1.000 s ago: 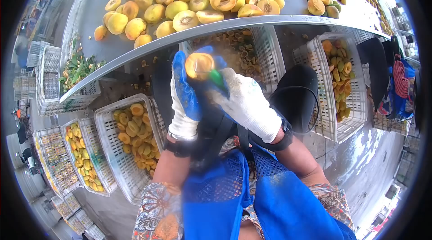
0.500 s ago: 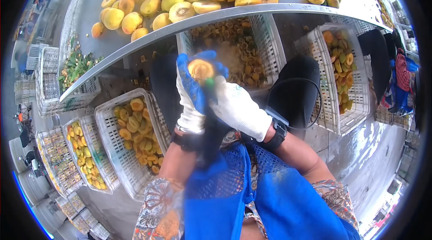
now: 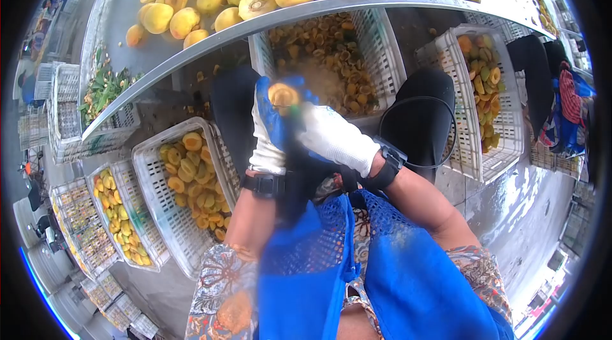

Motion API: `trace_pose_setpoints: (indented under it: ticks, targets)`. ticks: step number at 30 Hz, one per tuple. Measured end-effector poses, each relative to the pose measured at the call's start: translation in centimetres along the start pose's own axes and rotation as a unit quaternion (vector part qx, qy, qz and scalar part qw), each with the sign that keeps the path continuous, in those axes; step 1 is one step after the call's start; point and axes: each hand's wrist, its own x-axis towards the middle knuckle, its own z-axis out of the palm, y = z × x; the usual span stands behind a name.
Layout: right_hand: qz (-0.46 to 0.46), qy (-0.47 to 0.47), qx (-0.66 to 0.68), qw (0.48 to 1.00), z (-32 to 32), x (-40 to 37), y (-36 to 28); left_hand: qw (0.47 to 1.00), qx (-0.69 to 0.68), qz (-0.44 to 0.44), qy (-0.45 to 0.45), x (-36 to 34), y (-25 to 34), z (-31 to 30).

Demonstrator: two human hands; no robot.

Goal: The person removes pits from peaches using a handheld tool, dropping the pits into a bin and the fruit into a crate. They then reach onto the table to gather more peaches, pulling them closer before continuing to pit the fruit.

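Observation:
My left hand, in a white glove with a blue palm, holds a halved yellow fruit with its cut face up. Close against its right side is my right hand, gloved the same way and closed round a blurred tool with a green part at the fruit's lower edge. Most of the tool is smeared or hidden. Below and beyond the hands, a white crate holds many fruit scraps.
A metal table with halved fruits and green leaves spans the top. Crates of yellow fruit stand at left and right. A cable loops over my right knee. Another person's legs show far right.
Both hands still hold the fruit and tool at nearly the same place. My right forearm has shifted slightly, and the view has moved a little, with the table edge higher.

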Motion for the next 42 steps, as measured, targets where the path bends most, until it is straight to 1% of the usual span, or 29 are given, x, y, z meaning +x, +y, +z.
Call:
trace_pose_setpoints:
  ticks: [2,3,4,7,10,13,15,17,18,19,20,21,23,24,27,28,30,31,32,33,34,36,37,39,40,42]
  targets:
    - [0.018,-0.005,-0.015,1.000,-0.1,0.2,-0.5,0.999,-0.037,-0.023,-0.012,0.2,0.5,0.2]
    - [0.029,-0.009,-0.023,0.999,-0.2,0.3,-0.7,0.994,-0.092,-0.063,-0.024,0.2,1.1,0.3]
    - [0.020,-0.012,-0.032,0.999,-0.3,0.2,-0.5,0.983,-0.146,-0.104,-0.035,0.3,1.4,0.3]
    - [0.005,-0.018,-0.058,0.998,-0.4,0.0,-0.4,0.999,-0.017,-0.036,0.018,0.4,0.9,0.4]
    - [0.008,-0.019,-0.080,0.997,-0.2,0.3,-0.6,0.996,-0.078,-0.032,-0.001,0.7,0.6,0.1]
    - [0.015,-0.033,-0.069,0.997,0.0,0.3,-0.3,0.997,-0.061,-0.052,0.004,0.5,0.9,0.3]
    - [0.015,-0.039,-0.051,0.998,-0.6,0.4,-0.5,0.996,-0.066,-0.056,-0.018,0.7,0.9,0.2]
    - [0.100,-0.087,0.060,0.989,-2.0,0.9,-1.6,0.996,-0.067,-0.057,-0.030,0.9,1.0,0.3]
    - [0.142,-0.113,0.116,0.976,-2.5,1.0,-2.3,0.996,-0.067,-0.058,-0.027,0.7,1.1,0.3]
    - [0.149,-0.112,0.185,0.965,-2.4,0.7,-2.2,0.996,-0.066,-0.059,-0.023,0.3,1.2,0.6]
    - [0.151,-0.111,0.250,0.950,-2.3,0.6,-2.1,0.995,-0.071,-0.057,0.031,-0.1,1.2,1.4]
    - [0.150,-0.112,0.314,0.931,-2.3,0.7,-2.1,0.998,-0.040,-0.039,0.035,-0.2,1.5,2.0]
    - [0.230,-0.147,0.383,0.882,-2.7,0.3,-2.7,0.999,0.026,-0.013,0.046,-0.6,1.8,2.4]
    - [0.269,-0.162,0.415,0.854,-2.8,0.1,-2.9,0.999,0.036,0.004,-0.033,0.2,0.9,0.4]
    - [0.301,-0.171,0.543,0.765,-2.6,-0.8,-3.0,0.997,-0.034,-0.058,-0.045,0.3,1.1,0.1]
    - [0.303,-0.182,0.594,0.723,-2.8,-1.2,-3.1,0.996,-0.039,-0.070,-0.042,0.3,1.1,0.2]
    - [0.303,-0.207,0.688,0.626,-3.1,-1.6,-3.5,0.994,0.075,-0.071,-0.027,-0.5,2.1,1.0]
    - [0.313,-0.208,0.716,0.589,-3.3,-1.6,-3.6,0.989,0.132,-0.069,-0.018,-0.8,2.8,1.5]
    - [0.324,-0.208,0.742,0.548,-3.4,-1.7,-3.7,0.989,0.128,-0.066,0.016,-1.1,2.8,2.2]
    - [0.336,-0.206,0.767,0.506,-3.4,-1.9,-3.8,0.989,0.135,-0.058,0.013,-1.2,2.8,2.1]
    - [0.364,-0.192,0.775,0.479,-3.1,-1.8,-3.8,0.988,0.144,-0.052,0.008,-1.2,2.8,2.0]
    - [0.320,-0.211,0.797,0.466,-2.8,-1.7,-3.1,0.987,0.151,-0.049,0.004,-1.2,2.9,2.3]
    - [0.298,-0.222,0.806,0.460,-2.7,-1.8,-2.9,0.991,0.114,-0.068,-0.009,-0.9,2.7,1.9]
    - [0.266,-0.198,0.855,0.398,-2.0,-1.8,-3.5,0.993,0.038,-0.104,-0.036,-0.2,2.3,1.0]
    - [0.251,-0.186,0.877,0.365,-1.5,-2.1,-3.8,0.994,0.011,-0.104,-0.029,-0.3,2.0,1.1]
    - [0.252,-0.165,0.877,0.375,-1.3,-2.1,-3.6,0.995,-0.040,-0.093,-0.021,0.0,2.2,1.8]
